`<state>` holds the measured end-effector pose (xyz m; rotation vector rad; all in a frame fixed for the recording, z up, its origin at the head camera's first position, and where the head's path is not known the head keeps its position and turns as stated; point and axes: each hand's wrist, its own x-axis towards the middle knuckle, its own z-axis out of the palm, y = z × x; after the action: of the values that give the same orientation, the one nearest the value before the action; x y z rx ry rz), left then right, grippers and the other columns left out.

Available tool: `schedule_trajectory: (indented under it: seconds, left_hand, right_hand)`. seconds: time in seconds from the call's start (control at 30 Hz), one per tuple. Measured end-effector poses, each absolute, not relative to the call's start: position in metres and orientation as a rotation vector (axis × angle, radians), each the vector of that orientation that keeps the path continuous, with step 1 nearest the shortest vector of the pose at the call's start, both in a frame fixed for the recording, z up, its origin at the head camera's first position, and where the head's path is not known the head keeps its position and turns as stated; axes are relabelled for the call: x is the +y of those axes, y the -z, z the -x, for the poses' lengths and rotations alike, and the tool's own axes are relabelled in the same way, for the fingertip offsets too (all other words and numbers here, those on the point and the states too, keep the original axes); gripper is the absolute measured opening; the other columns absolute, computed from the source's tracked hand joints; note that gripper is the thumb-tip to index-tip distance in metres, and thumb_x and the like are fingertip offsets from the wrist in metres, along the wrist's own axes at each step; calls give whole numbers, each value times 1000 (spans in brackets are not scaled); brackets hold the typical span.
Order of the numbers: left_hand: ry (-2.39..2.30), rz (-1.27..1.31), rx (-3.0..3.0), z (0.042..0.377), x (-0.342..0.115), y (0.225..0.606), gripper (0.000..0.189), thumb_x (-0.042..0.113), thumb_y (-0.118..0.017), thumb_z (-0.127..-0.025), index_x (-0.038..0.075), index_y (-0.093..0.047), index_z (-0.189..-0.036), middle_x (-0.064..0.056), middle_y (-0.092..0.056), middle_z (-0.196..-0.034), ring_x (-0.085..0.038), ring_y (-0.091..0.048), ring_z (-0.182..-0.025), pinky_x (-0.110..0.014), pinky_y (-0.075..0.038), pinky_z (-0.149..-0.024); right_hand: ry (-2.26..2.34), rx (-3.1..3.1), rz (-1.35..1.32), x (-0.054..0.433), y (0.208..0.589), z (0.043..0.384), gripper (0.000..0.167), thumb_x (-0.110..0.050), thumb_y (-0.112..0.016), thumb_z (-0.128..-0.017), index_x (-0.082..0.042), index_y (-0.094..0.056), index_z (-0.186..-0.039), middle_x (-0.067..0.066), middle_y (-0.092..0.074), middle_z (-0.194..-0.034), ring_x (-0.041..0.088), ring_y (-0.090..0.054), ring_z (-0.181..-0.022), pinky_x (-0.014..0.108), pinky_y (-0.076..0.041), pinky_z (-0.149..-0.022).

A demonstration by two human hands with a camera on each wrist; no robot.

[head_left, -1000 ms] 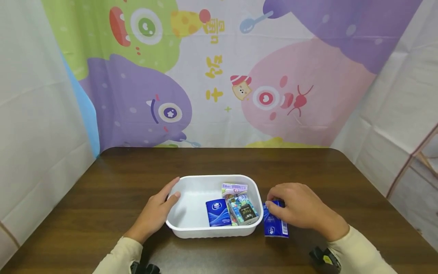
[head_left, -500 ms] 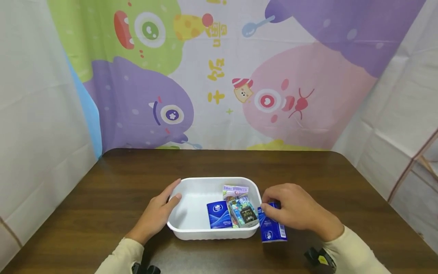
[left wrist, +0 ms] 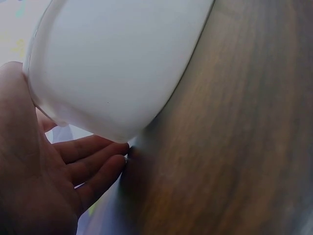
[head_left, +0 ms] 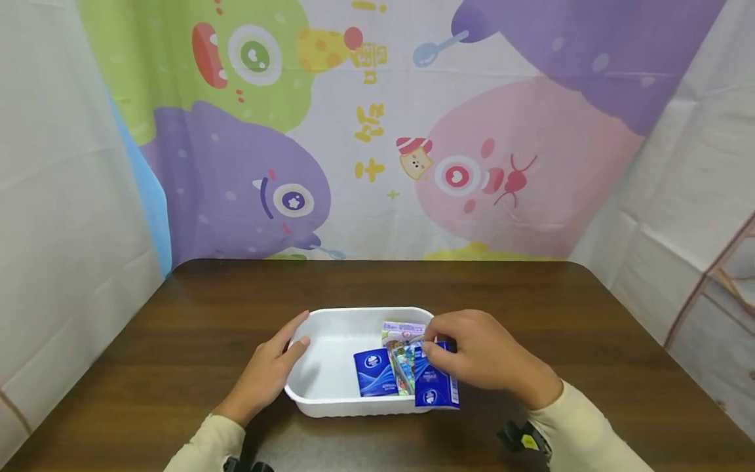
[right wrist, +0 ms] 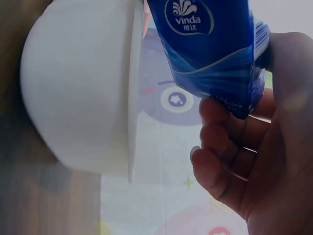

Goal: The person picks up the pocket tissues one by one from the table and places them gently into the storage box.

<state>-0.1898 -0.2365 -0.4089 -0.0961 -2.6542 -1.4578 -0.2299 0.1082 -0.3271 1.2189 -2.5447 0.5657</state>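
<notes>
A white plastic basin (head_left: 330, 406) stands on the table, holding several small packs. My left hand (head_left: 265, 367) holds its left end, thumb over the rim and fingers along the outside wall, as the left wrist view also shows. Between the thumb and fingers of my right hand (head_left: 480, 354) is a blue tissue pack (head_left: 435, 383), marked "vinda" in the right wrist view. The pack hangs over the basin's right end, overlapping the front right rim. Inside lie another blue tissue pack (head_left: 376, 373), a colourful pack (head_left: 404, 364) partly hidden behind the held one, and a purple-edged pack (head_left: 401, 329).
A dark wooden table (head_left: 200, 328) reaches back to a cartoon-printed curtain (head_left: 377, 216). Pale cloth hangs at both sides. Each wrist wears a black camera strap, like the right one (head_left: 525, 440).
My right hand has lifted the blue tissue pack from beside the basin and carried it left over the basin's right end. My left hand stays at the basin's left end.
</notes>
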Motion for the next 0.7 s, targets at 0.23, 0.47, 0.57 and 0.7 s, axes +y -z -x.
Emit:
schedule_trajectory:
  seconds: [0.23, 0.47, 0.57, 0.7]
  left_hand:
    - [1459, 108, -2641, 189, -240, 410, 54, 41, -50, -106, 25, -39, -156, -11, -43, -154, -31, -43, -138, -53, -39, -106]
    - [1476, 115, -2637, 190, -239, 410, 52, 37, -50, -106, 24, -39, -156, -10, -42, -155, -30, -41, -140, -54, -36, -108]
    - [1473, 123, -2631, 190, -238, 412, 53, 37, -51, -106, 22, -39, -156, -10, -42, -155, -31, -40, -140, -54, -34, -110]
    - [1474, 117, -2626, 190, -240, 413, 54, 38, -51, -106, 21, -39, -156, -10, -42, -155, -31, -40, -141, -55, -33, -110]
  right_hand:
    - [-623, -2558, -1191, 82, 327, 235, 11, -31, -67, -92, -22, -74, -90, -18, -63, -78, 3, -54, -70, 26, -49, -66]
    - [-663, -2528, -1153, 69, 330, 240, 11, -30, -68, -92, -21, -74, -89, -17, -60, -75, 3, -52, -68, 25, -47, -62]
    - [-690, -2536, -1102, 66, 333, 240, 12, -31, -68, -92, -21, -74, -90, -17, -61, -75, 3, -53, -68, 25, -47, -61]
    - [-724, -2560, -1028, 60, 338, 241, 13, -34, -68, -93, -21, -73, -92, -16, -64, -77, 4, -54, -69, 25, -47, -62]
